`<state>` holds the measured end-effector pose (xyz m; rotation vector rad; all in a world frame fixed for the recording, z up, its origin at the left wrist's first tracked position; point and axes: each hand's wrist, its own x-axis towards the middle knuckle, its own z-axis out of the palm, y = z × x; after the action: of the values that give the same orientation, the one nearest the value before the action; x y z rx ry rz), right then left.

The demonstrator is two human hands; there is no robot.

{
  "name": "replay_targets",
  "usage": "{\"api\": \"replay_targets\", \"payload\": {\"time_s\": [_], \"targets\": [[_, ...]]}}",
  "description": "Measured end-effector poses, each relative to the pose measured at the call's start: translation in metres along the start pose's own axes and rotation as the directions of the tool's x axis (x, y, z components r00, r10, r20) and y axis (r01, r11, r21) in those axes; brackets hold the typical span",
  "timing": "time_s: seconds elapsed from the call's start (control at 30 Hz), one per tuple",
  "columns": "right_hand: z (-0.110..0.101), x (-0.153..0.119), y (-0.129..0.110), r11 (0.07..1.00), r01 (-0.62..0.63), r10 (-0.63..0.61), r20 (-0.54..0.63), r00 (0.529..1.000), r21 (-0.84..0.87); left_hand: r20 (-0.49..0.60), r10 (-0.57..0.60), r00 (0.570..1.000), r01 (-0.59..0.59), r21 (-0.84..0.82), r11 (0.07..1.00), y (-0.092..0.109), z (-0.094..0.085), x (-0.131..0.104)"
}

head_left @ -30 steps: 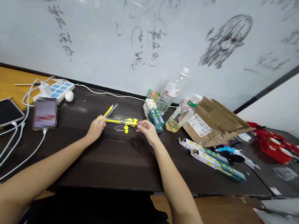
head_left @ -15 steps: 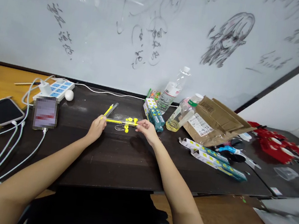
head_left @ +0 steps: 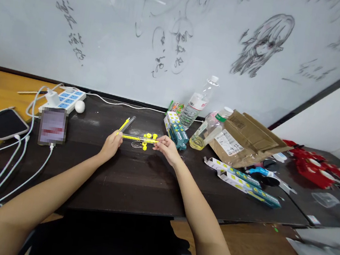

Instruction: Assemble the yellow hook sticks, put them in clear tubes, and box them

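My left hand [head_left: 111,146] is closed around one end of a thin yellow rod with dark markings [head_left: 131,137]. The rod runs level to the right, its far part looking clear or metallic. At that far end my right hand [head_left: 166,149] pinches a slim yellow piece [head_left: 153,141] between thumb and fingers; whether it is joined to the rod I cannot tell. Small yellow caps [head_left: 144,145] lie on the desk around the rod, beside a thin wire loop [head_left: 136,145]. Beyond my left hand, a clear tube [head_left: 129,123] lies alongside another yellow stick [head_left: 124,124].
Narrow green-and-white boxes [head_left: 175,131] stand near a water bottle [head_left: 193,107]. Right of them are a second bottle [head_left: 209,129], a cardboard parcel [head_left: 245,134] and opened boxes [head_left: 250,189]. Leftward lie a power strip [head_left: 66,99], a phone [head_left: 5,123] and white cables [head_left: 3,176].
The camera view has shifted slightly. Both hands keep their hold on the yellow rod and the slim piece, with hardly any movement.
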<state>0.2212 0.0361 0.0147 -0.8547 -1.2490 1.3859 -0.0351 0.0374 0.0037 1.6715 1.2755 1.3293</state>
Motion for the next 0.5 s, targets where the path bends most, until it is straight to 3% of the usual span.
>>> {"api": "replay_targets", "payload": {"time_s": [0.5], "targets": [[-0.0003,-0.0016,-0.0002,0.999,-0.011,0.013,0.056,0.998,-0.041,0.006,-0.013,1.000,0.013,-0.038,0.999,0.0020,0.0000,0.0012]]}}
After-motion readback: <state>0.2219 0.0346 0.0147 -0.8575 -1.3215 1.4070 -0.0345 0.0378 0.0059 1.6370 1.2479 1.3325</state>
